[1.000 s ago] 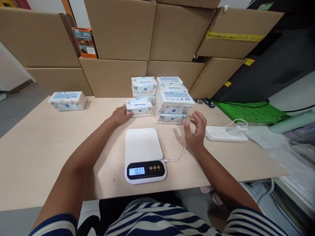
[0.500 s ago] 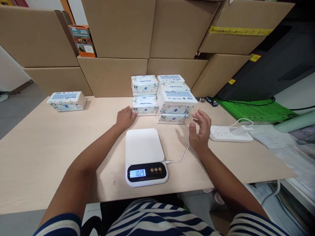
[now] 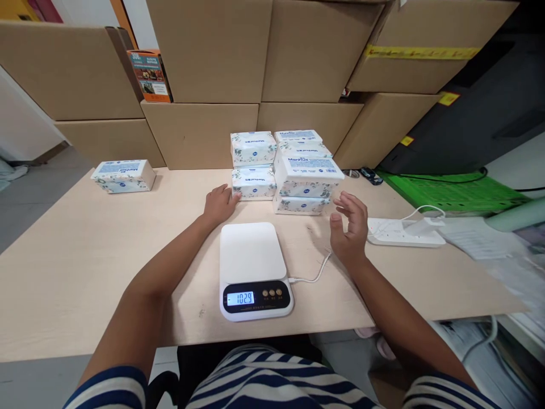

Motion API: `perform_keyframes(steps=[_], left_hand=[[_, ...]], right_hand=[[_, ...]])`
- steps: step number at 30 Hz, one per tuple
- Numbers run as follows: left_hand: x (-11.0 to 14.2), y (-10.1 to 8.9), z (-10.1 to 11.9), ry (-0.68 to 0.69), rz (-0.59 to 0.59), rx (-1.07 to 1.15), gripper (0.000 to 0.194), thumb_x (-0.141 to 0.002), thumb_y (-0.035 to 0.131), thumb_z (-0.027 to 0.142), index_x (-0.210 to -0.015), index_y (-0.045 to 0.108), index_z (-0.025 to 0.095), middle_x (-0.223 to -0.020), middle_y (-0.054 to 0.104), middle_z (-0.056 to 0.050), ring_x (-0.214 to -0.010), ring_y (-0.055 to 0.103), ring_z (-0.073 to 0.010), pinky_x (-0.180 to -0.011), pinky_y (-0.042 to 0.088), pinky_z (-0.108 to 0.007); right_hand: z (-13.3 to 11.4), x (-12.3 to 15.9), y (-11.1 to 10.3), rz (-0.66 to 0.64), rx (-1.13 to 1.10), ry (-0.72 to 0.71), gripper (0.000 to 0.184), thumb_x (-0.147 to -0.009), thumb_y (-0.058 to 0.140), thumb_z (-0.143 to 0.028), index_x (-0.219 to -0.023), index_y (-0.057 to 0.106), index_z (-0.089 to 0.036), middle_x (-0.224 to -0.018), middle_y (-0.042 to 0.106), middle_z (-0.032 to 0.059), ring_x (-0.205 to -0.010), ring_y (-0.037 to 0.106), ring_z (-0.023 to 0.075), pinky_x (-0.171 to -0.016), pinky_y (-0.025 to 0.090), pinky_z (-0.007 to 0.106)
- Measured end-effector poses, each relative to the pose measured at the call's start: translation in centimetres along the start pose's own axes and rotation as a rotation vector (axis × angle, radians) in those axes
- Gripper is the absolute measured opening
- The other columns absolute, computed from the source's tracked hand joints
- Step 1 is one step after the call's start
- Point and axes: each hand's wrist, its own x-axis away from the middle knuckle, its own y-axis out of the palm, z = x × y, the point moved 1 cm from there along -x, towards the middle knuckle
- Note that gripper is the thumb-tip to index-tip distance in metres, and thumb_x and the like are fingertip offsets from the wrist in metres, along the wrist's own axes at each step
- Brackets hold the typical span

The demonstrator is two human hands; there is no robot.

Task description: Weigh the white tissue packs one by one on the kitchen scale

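Note:
My left hand rests on the table beside the left stack, its thumb at the lower tissue pack; the fingers lie loosely open and hold nothing. On the other side, my right hand stands on its edge near the right stack, fingers apart, palm facing inward. That stack has a large tissue pack on top of another at the front, with more behind. Between my forearms sits a white kitchen scale with a bare platform; its lit display reads 102.9, with a small dash at the left.
A single tissue pack lies at the far left of the table. Cardboard boxes form a wall along the back. A white power strip and a green crate are at the right. A white cable runs from the scale.
The view has shifted slightly, so everything sits a little further right. Both hands keep the same places and poses beside the stacks.

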Motion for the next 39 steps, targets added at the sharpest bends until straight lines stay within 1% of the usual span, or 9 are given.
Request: perform_keyframes(steps=[5, 9, 14, 17, 27, 30, 33, 35, 39], left_hand=[[-0.2, 0.2, -0.2, 0.037, -0.02, 0.0, 0.06, -0.113, 0.048, 0.053, -0.156, 0.066, 0.015, -0.179, 0.051, -0.017, -0.167, 0.046, -0.0374, -0.139, 0.04, -0.053], [-0.3, 0.4, -0.3, 0.054, -0.022, 0.016, 0.057, -0.113, 0.049, 0.051, -0.155, 0.066, 0.016, -0.178, 0.052, -0.017, -0.166, 0.046, -0.039, -0.138, 0.04, -0.055], [-0.2, 0.3, -0.1, 0.042, -0.005, 0.047, 0.04, -0.115, 0.046, 0.044, -0.126, 0.076, 0.02, -0.146, 0.074, -0.018, -0.15, 0.06, -0.0389, -0.127, 0.049, -0.052], [-0.2, 0.2, 0.1, 0.013, 0.008, 0.075, 0.036, -0.113, 0.051, 0.047, -0.114, 0.074, 0.02, -0.13, 0.078, -0.019, -0.14, 0.065, -0.0408, -0.12, 0.052, -0.052], [0.0, 0.3, 0.0, -0.026, 0.045, 0.302, 0.028, -0.11, 0.056, 0.037, -0.087, 0.065, 0.023, -0.113, 0.078, -0.018, -0.133, 0.065, -0.0405, -0.121, 0.051, -0.055], [-0.4, 0.3, -0.3, -0.113, 0.08, 0.458, 0.033, -0.114, 0.053, 0.043, -0.091, 0.065, 0.022, -0.118, 0.08, -0.014, -0.128, 0.07, -0.0332, -0.117, 0.055, -0.047], [-1.6, -1.1, -2.1, -0.256, 0.168, 0.614, 0.05, -0.122, 0.027, 0.052, -0.116, 0.066, 0.021, -0.138, 0.077, -0.013, -0.128, 0.074, -0.024, -0.106, 0.061, -0.039], [-2.5, -3.1, -4.6, -0.354, 0.261, 0.768, 0.056, -0.122, 0.021, 0.058, -0.13, 0.063, 0.023, -0.151, 0.071, -0.012, -0.136, 0.071, -0.0229, -0.106, 0.061, -0.04], [-3.2, -8.2, -11.0, -0.45, 0.468, 1.105, 0.059, -0.112, 0.048, 0.076, -0.137, 0.066, 0.026, -0.155, 0.069, -0.011, -0.148, 0.066, -0.0293, -0.117, 0.056, -0.049]], right_hand=[[-0.1, -0.1, 0.0, -0.004, 0.001, 0.053, 0.044, -0.107, 0.066, -0.051, -0.143, 0.069, -0.026, -0.147, 0.07, 0.0167, -0.123, 0.08, 0.0295, -0.101, 0.068, 0.052], [-0.2, -0.1, 0.1, -0.022, 0.012, 0.103, 0.05, -0.106, 0.064, -0.059, -0.143, 0.068, -0.025, -0.146, 0.07, 0.0176, -0.121, 0.08, 0.0298, -0.101, 0.069, 0.054], [-0.2, -0.1, 0.2, -0.043, 0.006, 0.111, 0.051, -0.107, 0.063, -0.06, -0.144, 0.068, -0.026, -0.147, 0.069, 0.017, -0.12, 0.079, 0.0302, -0.102, 0.068, 0.055], [-0.2, 0.1, 0.3, -0.054, -0.005, 0.12, 0.05, -0.107, 0.063, -0.058, -0.144, 0.068, -0.026, -0.148, 0.068, 0.0175, -0.121, 0.079, 0.03, -0.103, 0.067, 0.055], [0.0, 0.3, 0.3, -0.05, -0.031, 0.149, 0.05, -0.105, 0.066, -0.059, -0.142, 0.071, -0.025, -0.148, 0.069, 0.0173, -0.12, 0.08, 0.0292, -0.102, 0.068, 0.054], [0.6, 0.7, 0.0, -0.05, -0.042, 0.141, 0.05, -0.104, 0.069, -0.055, -0.143, 0.073, -0.024, -0.148, 0.069, 0.0185, -0.117, 0.081, 0.0315, -0.1, 0.068, 0.058], [1.6, 1.2, -0.4, -0.05, -0.045, 0.13, 0.051, -0.101, 0.073, -0.052, -0.145, 0.073, -0.025, -0.149, 0.067, 0.0196, -0.115, 0.081, 0.0351, -0.099, 0.068, 0.065], [2.1, 1.4, -0.4, -0.062, -0.05, 0.13, 0.052, -0.1, 0.074, -0.052, -0.146, 0.073, -0.028, -0.15, 0.066, 0.0187, -0.115, 0.081, 0.0371, -0.099, 0.068, 0.07], [2.3, 1.5, -0.5, -0.064, -0.058, 0.138, 0.053, -0.098, 0.073, -0.055, -0.146, 0.073, -0.033, -0.15, 0.066, 0.0169, -0.114, 0.082, 0.0396, -0.098, 0.068, 0.073]])
